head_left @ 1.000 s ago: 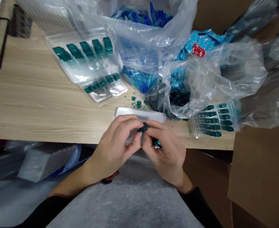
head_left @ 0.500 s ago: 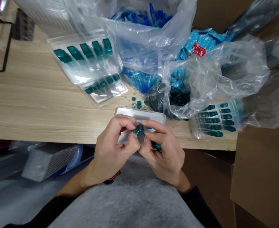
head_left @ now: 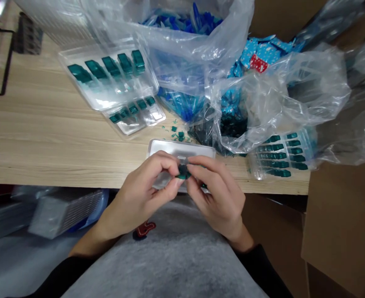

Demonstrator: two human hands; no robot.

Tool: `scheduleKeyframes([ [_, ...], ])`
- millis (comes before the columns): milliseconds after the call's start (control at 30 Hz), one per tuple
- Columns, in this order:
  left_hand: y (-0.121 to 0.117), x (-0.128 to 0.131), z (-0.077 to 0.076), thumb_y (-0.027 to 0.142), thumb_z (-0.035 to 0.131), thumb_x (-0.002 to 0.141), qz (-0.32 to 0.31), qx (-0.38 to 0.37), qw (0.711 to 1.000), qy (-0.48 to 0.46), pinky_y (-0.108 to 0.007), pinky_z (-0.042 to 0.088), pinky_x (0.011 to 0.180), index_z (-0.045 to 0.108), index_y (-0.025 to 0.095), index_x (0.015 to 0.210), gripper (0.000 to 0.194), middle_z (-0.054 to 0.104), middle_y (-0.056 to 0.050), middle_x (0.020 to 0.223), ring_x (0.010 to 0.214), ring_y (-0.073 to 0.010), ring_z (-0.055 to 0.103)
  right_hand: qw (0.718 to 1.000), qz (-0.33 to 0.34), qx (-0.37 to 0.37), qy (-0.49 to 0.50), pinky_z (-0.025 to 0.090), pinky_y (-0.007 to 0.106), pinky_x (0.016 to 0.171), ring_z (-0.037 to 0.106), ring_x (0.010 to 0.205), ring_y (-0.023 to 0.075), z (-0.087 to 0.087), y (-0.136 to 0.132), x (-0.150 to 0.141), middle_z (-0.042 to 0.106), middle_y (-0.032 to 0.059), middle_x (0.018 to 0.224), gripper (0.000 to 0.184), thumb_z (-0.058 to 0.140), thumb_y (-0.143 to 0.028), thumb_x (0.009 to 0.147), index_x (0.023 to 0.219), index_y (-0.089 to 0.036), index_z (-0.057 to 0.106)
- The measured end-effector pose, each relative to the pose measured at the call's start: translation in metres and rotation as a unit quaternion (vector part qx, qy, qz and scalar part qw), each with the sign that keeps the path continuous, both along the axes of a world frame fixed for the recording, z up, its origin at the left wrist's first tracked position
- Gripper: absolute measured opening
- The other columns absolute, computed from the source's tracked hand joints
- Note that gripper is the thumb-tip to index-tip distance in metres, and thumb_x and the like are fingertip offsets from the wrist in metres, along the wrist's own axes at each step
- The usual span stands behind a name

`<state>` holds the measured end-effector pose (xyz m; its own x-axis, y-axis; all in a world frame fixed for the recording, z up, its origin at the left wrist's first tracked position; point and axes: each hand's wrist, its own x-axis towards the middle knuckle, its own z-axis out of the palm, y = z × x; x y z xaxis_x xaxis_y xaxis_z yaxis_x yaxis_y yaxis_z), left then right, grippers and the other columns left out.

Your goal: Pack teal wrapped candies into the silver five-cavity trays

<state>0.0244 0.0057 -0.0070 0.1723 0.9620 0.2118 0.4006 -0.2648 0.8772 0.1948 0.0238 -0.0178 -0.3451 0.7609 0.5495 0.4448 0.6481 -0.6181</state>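
Observation:
Between the fingertips of both hands is a small dark green translucent plastic piece (head_left: 183, 171). My left hand (head_left: 153, 188) pinches its left side with thumb and forefinger. Its right side is gripped by the fingers of my right hand (head_left: 218, 190), and more green shows behind those fingers, too hidden to make out. Directly under the hands lies a shallow silvery white tray (head_left: 170, 145), partly covered by them. Small green cubes and crumbs (head_left: 180, 135) are scattered on the table just beyond the tray.
Blister trays with green pieces stand at the left (head_left: 103, 97) and right (head_left: 272, 157). A plastic bag of blue pieces (head_left: 182, 62) and an open bag (head_left: 269, 99) with dark pieces and blue wrappers sit behind. The wooden table (head_left: 45, 145) ends in front of me.
Both hands still hold the green piece; its angle has shifted slightly. My left fingers have straightened a little and my right hand has moved slightly right. The view has shifted a little.

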Motion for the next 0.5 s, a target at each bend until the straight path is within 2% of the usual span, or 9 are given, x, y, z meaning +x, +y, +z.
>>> scheduleKeyframes([
  [100,0.0,0.003,-0.001,0.007,0.052,0.088,0.018,0.018,1.0,0.007,-0.011,0.048,0.075,0.047,0.021,0.091,0.015,0.057,0.004,0.088,0.082,-0.0041,0.059,0.999,-0.007,0.033,-0.005,0.061,0.022,0.079,0.073,0.092,0.0133,0.0,-0.001,-0.001,0.075,0.0115,0.107,0.008,0.06,-0.008,0.093,0.097,-0.015,0.062],
  [233,-0.003,0.01,0.001,0.006,0.05,0.083,0.054,0.026,0.998,0.007,-0.013,0.049,0.073,0.043,0.022,0.089,0.018,0.057,0.004,0.087,0.083,-0.0056,0.061,0.999,0.008,0.036,-0.015,0.062,0.02,0.077,0.074,0.092,0.0128,0.001,0.0,-0.003,0.076,0.0115,0.107,0.008,0.056,-0.011,0.096,0.092,-0.017,0.06],
  [367,-0.007,0.014,0.004,0.006,0.05,0.083,0.069,0.009,0.998,0.009,-0.013,0.049,0.069,0.043,0.022,0.089,0.018,0.058,0.004,0.088,0.082,-0.0055,0.061,0.998,0.001,0.05,-0.042,0.063,0.018,0.074,0.075,0.089,0.0132,0.003,0.001,-0.003,0.076,0.0127,0.104,0.018,0.051,-0.014,0.097,0.083,-0.017,0.061],
  [500,-0.007,0.012,0.002,0.006,0.054,0.083,0.095,0.037,0.995,0.0,-0.013,0.05,0.073,0.044,0.022,0.09,0.019,0.059,0.003,0.09,0.083,-0.0053,0.061,0.998,-0.014,0.059,-0.018,0.064,0.019,0.075,0.075,0.089,0.0149,0.003,0.0,-0.001,0.074,0.0156,0.102,0.013,0.055,-0.013,0.095,0.084,-0.014,0.061],
])
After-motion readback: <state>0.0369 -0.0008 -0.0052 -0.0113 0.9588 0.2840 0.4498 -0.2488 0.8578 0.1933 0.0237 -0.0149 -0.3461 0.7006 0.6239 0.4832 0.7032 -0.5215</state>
